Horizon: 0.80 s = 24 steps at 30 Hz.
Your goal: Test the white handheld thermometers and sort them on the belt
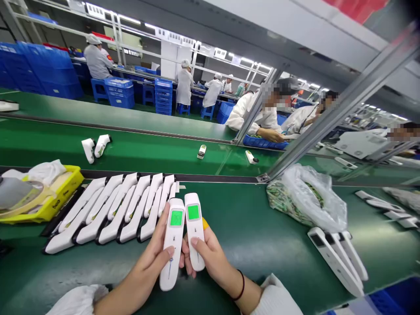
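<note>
In the head view, my left hand (154, 251) is wrapped round a white infrared thermometer (170, 258), its thumb resting on the front below the lit green screen. Beside it, my right hand (213, 258) grips a second white infrared thermometer (193, 227), whose screen also glows green. That thumb presses the front too, and a yellow cover shows on one finger. Both thermometers are held upright side by side, screens facing me. To the left lies a row of several white thermometers (113, 210) on the green bench.
A yellow bin (65, 192) with tape and cloth stands at left. On the right are a clear plastic bag (308, 197) of green parts and several thermometers (337, 258). A green conveyor (147, 148) carrying loose thermometers runs behind, past a metal post (328, 109). Co-workers sit beyond.
</note>
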Each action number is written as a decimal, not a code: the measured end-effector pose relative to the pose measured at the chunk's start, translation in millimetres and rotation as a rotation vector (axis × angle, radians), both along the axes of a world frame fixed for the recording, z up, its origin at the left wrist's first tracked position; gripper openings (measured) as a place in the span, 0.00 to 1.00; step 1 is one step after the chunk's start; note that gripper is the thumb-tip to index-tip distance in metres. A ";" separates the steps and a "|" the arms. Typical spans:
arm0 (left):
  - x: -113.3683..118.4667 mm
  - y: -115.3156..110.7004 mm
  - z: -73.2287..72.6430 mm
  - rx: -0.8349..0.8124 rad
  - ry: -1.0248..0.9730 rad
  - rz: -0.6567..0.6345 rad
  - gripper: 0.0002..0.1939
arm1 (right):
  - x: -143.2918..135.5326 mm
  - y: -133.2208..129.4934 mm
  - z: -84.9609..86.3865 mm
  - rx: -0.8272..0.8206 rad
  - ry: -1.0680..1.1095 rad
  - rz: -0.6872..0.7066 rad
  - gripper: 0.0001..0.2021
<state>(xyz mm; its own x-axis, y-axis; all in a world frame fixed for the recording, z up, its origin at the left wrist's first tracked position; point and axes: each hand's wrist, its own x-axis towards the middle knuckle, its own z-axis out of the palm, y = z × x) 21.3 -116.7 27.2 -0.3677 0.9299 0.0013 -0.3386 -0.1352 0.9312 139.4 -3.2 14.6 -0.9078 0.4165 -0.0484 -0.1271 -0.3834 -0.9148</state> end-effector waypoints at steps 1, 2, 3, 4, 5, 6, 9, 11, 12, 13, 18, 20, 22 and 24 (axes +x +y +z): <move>-1.3 -0.9 -0.3 -0.024 0.034 -0.004 0.35 | -0.1 0.2 0.3 0.015 -0.007 0.010 0.17; -2.5 -1.6 -0.2 -0.055 0.066 -0.008 0.34 | 0.0 0.3 0.4 0.026 -0.013 0.013 0.18; -3.4 -2.2 0.1 -0.080 0.092 -0.011 0.34 | 0.1 0.4 0.3 0.033 -0.017 0.006 0.18; -3.9 -2.5 0.9 -0.089 0.112 -0.007 0.34 | 0.4 0.4 0.0 0.035 -0.021 -0.003 0.18; -3.8 -2.6 1.9 -0.090 0.122 -0.012 0.34 | 0.6 0.4 -0.6 0.036 -0.022 -0.011 0.18; -3.5 -2.5 2.9 -0.085 0.119 -0.021 0.34 | 0.8 0.5 -1.1 0.035 -0.020 -0.021 0.19; -1.7 -1.5 4.8 -0.050 0.011 -0.061 0.36 | 0.4 0.6 -1.3 0.020 0.004 -0.013 0.20; -1.9 -0.8 4.3 -0.030 -0.083 -0.069 0.36 | -0.9 0.6 1.2 -0.019 0.012 -0.007 0.20; -2.6 -0.4 4.0 -0.024 -0.099 -0.047 0.37 | -1.7 0.4 3.1 -0.044 0.014 -0.014 0.20; -3.8 -0.1 3.7 -0.021 -0.087 -0.006 0.37 | -2.7 -0.1 5.1 -0.069 0.017 -0.027 0.20; -7.8 -0.6 6.5 -0.014 -0.003 0.140 0.37 | -5.9 -8.9 7.2 -0.128 0.048 -0.035 0.15; -6.3 -1.9 8.4 0.009 -0.038 0.072 0.37 | -5.6 -15.4 4.1 -0.132 0.021 -0.018 0.18; -3.7 -3.5 9.6 0.011 -0.051 0.001 0.37 | -4.4 -22.0 1.4 -0.118 -0.017 0.003 0.25; -1.1 -4.9 10.1 0.008 -0.058 -0.041 0.37 | -2.8 -26.8 0.2 -0.073 -0.041 0.032 0.29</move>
<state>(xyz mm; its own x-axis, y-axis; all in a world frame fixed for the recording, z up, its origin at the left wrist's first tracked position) 20.2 -121.5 37.3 -0.3287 0.9444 -0.0119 -0.3978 -0.1270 0.9087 136.6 -30.0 14.9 -0.9171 0.3817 -0.1151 -0.0770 -0.4527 -0.8883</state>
